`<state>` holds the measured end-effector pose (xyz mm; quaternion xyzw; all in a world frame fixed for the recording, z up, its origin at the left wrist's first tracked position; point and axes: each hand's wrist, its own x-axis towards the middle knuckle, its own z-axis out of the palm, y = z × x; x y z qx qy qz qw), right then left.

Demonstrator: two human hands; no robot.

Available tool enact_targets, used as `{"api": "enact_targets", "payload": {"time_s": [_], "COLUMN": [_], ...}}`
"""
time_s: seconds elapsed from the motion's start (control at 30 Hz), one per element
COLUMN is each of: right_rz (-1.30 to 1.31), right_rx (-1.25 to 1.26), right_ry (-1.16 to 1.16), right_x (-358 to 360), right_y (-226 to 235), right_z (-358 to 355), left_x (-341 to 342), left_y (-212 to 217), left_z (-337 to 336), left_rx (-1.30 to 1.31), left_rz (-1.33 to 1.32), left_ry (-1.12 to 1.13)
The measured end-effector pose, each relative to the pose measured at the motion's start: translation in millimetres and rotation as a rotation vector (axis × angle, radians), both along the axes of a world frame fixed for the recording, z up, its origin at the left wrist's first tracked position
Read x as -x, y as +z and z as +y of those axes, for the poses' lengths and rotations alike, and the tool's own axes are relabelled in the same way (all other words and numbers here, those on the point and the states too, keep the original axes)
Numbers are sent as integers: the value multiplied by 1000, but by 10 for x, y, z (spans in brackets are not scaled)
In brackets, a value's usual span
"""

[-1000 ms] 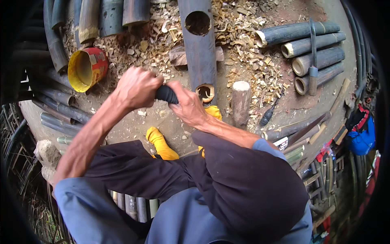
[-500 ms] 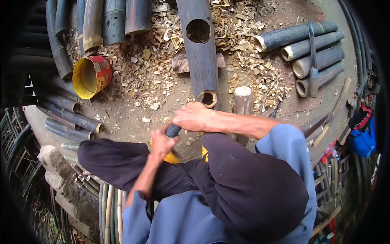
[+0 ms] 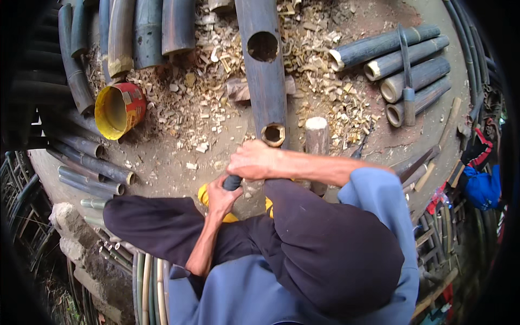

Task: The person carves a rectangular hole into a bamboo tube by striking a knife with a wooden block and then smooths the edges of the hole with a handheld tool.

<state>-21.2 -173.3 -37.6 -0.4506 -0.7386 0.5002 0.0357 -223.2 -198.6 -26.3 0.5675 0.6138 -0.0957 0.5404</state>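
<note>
Both of my hands are close together above the ground, just in front of my bent knees. My left hand (image 3: 219,197) wraps its fingers round a short dark cylindrical piece (image 3: 232,183) whose rounded end shows. Against the upper side of that piece, my right hand (image 3: 251,160) is closed in a fist; whatever it grips is hidden. Right beyond this fist lies a thick dark bamboo pole (image 3: 262,97) with a round hole in its upper face and a pale-rimmed opening at its near end. A wood block (image 3: 238,90) supports the pole from below.
Wood chips (image 3: 211,103) cover the ground around the pole. A red and yellow can (image 3: 120,110) lies tipped at left, near bamboo lengths (image 3: 149,32). An upright wooden post (image 3: 317,138) stands right. A long-bladed tool (image 3: 407,81) rests across cut bamboo tubes (image 3: 417,76).
The dark piece has tipped, showing its end more, and my left hand has turned with it. My right hand stays closed in nearly the same place. The whole view has shifted slightly.
</note>
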Motion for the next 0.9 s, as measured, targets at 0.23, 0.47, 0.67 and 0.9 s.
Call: {"api": "enact_targets", "payload": {"time_s": [0.23,0.47,0.67,0.9], "right_rz": [182,352,149,33], "right_rx": [-163,-18,-53,-99], "right_ry": [-759,-951,130,370], "right_x": [76,192,-52,89], "right_y": [106,-54,-123,-78], "right_z": [-7,-208,-483,-465], "left_x": [-882,-758,-236,-108], "left_y": [419,137,278,157], "left_z": [1754,1746,-110,-685], "left_rx": [-549,-277,-81,-42], "left_rz": [-41,17,241,39], "left_ry": [-1229,-1360,-457,17]}}
